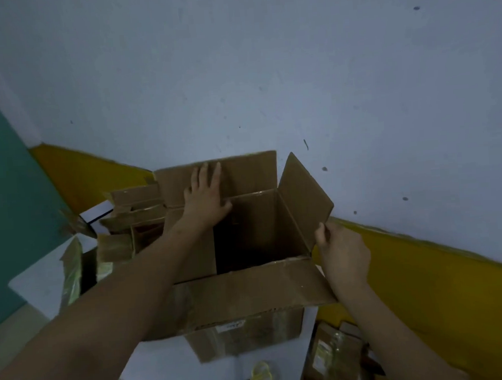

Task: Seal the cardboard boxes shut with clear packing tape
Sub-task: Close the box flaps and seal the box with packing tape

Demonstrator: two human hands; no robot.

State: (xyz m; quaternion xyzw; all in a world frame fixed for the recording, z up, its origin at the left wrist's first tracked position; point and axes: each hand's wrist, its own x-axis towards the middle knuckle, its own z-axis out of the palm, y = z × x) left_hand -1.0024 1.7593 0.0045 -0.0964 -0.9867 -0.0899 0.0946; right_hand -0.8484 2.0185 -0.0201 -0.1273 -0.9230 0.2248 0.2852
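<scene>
Two hands on open box, frame ctr: left hand flat on rear flap; right hand pinches side flap.

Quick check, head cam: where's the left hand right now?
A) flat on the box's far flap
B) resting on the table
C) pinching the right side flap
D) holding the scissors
A: the left hand lies with straight fingers on the far flap of the open box, while the right hand pinches the right side flap and the scissors lie untouched on the table.
</scene>
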